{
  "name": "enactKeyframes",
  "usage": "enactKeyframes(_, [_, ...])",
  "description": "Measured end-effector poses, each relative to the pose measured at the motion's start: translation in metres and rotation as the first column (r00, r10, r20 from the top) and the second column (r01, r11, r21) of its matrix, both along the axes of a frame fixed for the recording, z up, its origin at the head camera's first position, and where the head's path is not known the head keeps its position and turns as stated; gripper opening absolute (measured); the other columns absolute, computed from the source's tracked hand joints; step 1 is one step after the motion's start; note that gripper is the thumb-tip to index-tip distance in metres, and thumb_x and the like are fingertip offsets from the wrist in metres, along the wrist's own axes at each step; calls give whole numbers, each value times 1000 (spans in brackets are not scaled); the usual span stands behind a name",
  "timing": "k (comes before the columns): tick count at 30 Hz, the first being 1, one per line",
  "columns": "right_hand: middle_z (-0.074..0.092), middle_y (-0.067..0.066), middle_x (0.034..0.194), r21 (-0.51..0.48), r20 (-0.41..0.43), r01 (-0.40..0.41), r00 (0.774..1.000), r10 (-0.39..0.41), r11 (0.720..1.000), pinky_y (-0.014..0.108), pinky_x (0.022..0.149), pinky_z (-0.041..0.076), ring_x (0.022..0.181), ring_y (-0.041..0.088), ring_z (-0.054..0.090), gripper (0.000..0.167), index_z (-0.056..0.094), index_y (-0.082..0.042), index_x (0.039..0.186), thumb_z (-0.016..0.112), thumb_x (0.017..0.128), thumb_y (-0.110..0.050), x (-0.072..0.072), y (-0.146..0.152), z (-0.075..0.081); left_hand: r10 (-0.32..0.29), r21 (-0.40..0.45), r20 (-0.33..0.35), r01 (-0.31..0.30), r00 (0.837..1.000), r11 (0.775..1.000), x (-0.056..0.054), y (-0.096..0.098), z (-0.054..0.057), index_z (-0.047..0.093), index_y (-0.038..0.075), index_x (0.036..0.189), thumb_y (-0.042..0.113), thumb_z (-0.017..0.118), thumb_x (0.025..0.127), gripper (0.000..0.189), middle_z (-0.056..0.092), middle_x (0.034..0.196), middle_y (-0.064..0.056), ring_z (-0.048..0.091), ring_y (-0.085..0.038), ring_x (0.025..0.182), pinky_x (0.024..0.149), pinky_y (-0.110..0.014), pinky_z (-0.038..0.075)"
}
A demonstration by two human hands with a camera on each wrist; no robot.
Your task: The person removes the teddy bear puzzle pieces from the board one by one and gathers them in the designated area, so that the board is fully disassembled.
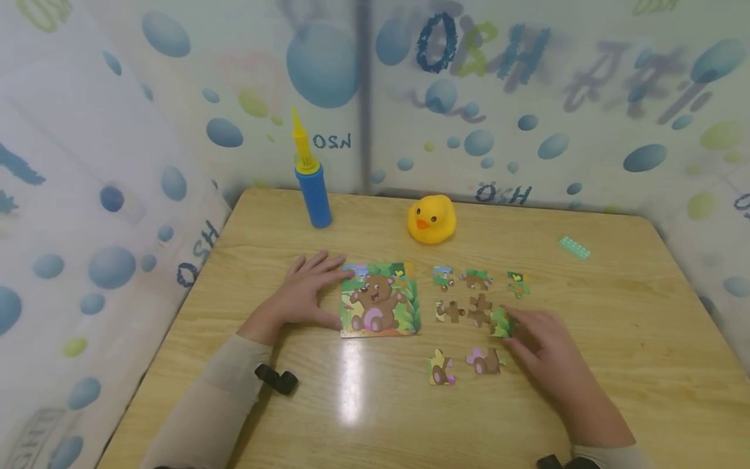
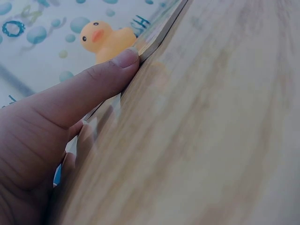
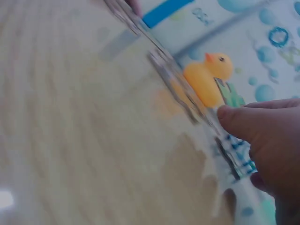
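A square bear picture board (image 1: 381,299) lies on the table. My left hand (image 1: 307,286) rests at its left side, fingers spread, with the thumb tip (image 2: 126,57) against the board's edge in the left wrist view. My right hand (image 1: 545,342) pinches a green puzzle piece (image 1: 500,322) between thumb and fingers; in the right wrist view the piece (image 3: 229,93) is tilted up. Left of it lie two brown bear pieces, one of them a brown puzzle piece (image 1: 480,309). Below are a pink-and-brown piece (image 1: 485,360) and a yellow-and-brown piece (image 1: 439,368).
Three more puzzle pieces form a row behind, including a duck piece (image 1: 518,284). Farther back stand a yellow rubber duck (image 1: 433,220) and a blue hand pump (image 1: 315,195) with a yellow nozzle. A mint toy brick (image 1: 575,247) lies at the right. A patterned curtain (image 1: 504,117) borders the table.
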State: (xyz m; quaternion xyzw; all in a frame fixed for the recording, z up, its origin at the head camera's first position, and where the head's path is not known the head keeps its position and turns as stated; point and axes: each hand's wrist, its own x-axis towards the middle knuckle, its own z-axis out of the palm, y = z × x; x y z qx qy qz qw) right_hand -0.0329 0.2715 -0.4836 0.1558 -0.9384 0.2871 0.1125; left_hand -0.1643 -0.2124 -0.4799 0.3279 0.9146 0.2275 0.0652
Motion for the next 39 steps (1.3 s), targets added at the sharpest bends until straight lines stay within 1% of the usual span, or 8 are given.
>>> enactKeyframes(3, [71, 13, 130, -8, 24, 16, 1000, -16, 1000, 56, 99, 45, 121, 34, 57, 55, 69, -8, 140, 88, 88, -10, 3, 13, 1, 0, -3, -2, 0, 1000, 1000, -1, -2, -1, 54, 25, 159, 71, 90, 68, 109, 30, 174, -8, 13, -45, 161, 122, -73, 0])
enactKeyframes(6, [73, 11, 126, 14, 10, 4, 1000, -4, 1000, 47, 99, 44, 118, 31, 58, 56, 71, -10, 138, 90, 85, -9, 4, 24, 3, 4, -7, -1, -4, 1000, 1000, -1, -3, -2, 54, 24, 159, 71, 90, 68, 109, 30, 174, -8, 13, -45, 161, 122, -74, 0])
enactKeyframes(11, [75, 3, 117, 28, 0, -15, 1000, 15, 999, 12, 102, 35, 110, 15, 59, 56, 75, -13, 132, 94, 79, -9, 9, 38, 7, 6, 4, 12, -6, 1000, 1000, 0, -3, 0, 54, 24, 159, 69, 91, 68, 109, 30, 174, -8, 12, -44, 161, 123, -73, -1])
enactKeyframes(14, [75, 0, 115, -1, 57, -4, 998, 4, 1000, 2, 101, 27, 109, 5, 59, 51, 78, -17, 126, 96, 78, -13, 15, 44, 10, 5, 3, 13, -5, 1000, 1000, 0, -4, -1, 54, 24, 160, 69, 91, 68, 109, 30, 174, -8, 12, -45, 161, 123, -73, -1])
enactKeyframes(18, [74, -4, 116, -41, 118, -24, 993, 29, 999, 1, 101, 27, 111, -1, 59, 49, 79, -21, 120, 98, 76, -14, 18, 51, 11, 2, 3, 9, -2, 1000, 1000, 0, -5, 0, 53, 24, 160, 69, 91, 68, 108, 30, 174, -8, 12, -45, 161, 123, -73, -1])
enactKeyframes(24, [71, -9, 111, -19, 97, -102, 990, 104, 995, 2, 101, 28, 109, 1, 57, 58, 80, -22, 119, 102, 67, -11, 16, 60, 8, 2, 5, 5, -2, 1000, 1000, -1, -6, -2, 53, 26, 160, 70, 91, 68, 109, 30, 174, -7, 13, -44, 161, 122, -73, -1])
enactKeyframes(35, [67, -13, 106, 40, 106, -119, 988, 114, 992, 14, 89, 39, 102, 5, 53, 54, 82, -21, 115, 103, 65, -18, 14, 65, 7, 8, 6, 4, -8, 1000, 1000, -1, -9, -3, 53, 26, 160, 70, 91, 68, 109, 30, 175, -6, 12, -44, 162, 123, -72, -1])
enactKeyframes(39, [67, -12, 106, 68, 103, -107, 990, 100, 992, 15, 91, 39, 103, 6, 53, 56, 82, -21, 117, 103, 65, -18, 14, 64, 8, 9, 17, -1, -9, 1000, 1000, -2, -9, -5, 51, 27, 161, 71, 90, 68, 110, 30, 175, -6, 12, -43, 162, 123, -72, -1])
